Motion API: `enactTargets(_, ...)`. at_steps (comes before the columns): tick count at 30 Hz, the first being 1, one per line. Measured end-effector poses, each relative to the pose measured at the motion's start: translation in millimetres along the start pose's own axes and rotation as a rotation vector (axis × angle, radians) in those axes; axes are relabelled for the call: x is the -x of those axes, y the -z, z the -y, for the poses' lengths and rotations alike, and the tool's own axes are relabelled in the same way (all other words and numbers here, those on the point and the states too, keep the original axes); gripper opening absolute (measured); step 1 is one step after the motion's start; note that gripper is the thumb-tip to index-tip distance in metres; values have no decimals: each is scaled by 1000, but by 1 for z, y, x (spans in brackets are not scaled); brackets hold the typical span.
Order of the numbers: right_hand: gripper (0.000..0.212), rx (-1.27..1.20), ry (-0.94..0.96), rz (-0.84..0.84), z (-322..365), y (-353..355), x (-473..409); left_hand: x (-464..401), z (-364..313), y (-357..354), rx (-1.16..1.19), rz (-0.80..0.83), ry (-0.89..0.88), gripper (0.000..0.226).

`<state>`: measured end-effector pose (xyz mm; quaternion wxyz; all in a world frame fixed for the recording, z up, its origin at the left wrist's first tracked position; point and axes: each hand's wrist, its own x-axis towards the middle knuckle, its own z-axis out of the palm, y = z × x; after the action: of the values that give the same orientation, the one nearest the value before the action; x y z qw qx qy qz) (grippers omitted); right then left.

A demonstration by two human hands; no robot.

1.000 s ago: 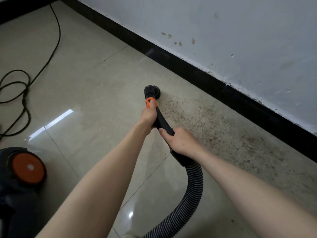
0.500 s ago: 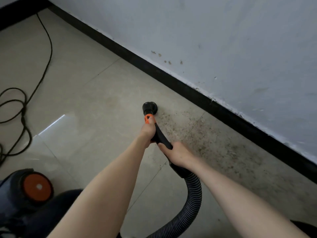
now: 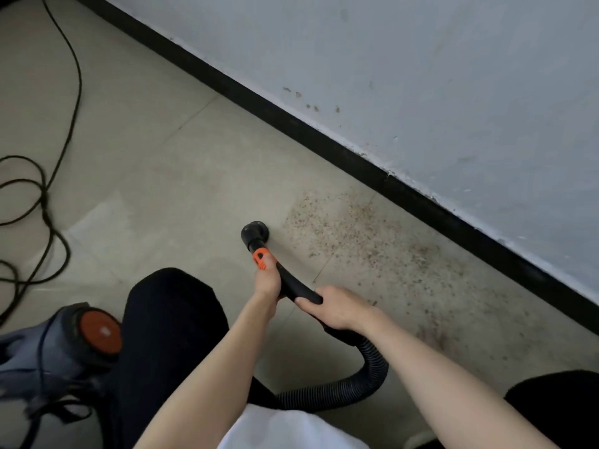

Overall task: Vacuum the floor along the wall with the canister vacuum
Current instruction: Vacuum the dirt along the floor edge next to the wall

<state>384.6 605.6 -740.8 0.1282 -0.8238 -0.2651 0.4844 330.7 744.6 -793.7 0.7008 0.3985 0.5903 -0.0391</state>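
Head view: we see the left hand (image 3: 267, 283) gripping the black handle tube (image 3: 293, 286) just below its orange slider (image 3: 260, 258), and the right hand (image 3: 340, 307) clamped on the same tube further back, the two hands apart. The round black nozzle (image 3: 255, 233) sits on the beige tiled floor (image 3: 181, 176) at centre frame, beside a patch of dark grit (image 3: 372, 251) along the black skirting (image 3: 324, 140). The ribbed hose (image 3: 366, 384) loops toward lower centre. The canister (image 3: 64, 345), grey with an orange disc, sits lower left; a black cord (image 3: 48, 202) lies left.
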Motion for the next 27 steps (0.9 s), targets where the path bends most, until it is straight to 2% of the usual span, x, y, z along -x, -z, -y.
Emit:
enactTargets(9,46,30,-34,-28,-17,-20,27,17,33,-1,-4,-8,55,59)
enactTargets(18,50,-1,-94,-160,-24,-11,16,10,4,-29,-44,103,33,57)
enactTargets(27,49,14,-51,-17,-38,-19,27,16,43,-15,-34,-19,48,58)
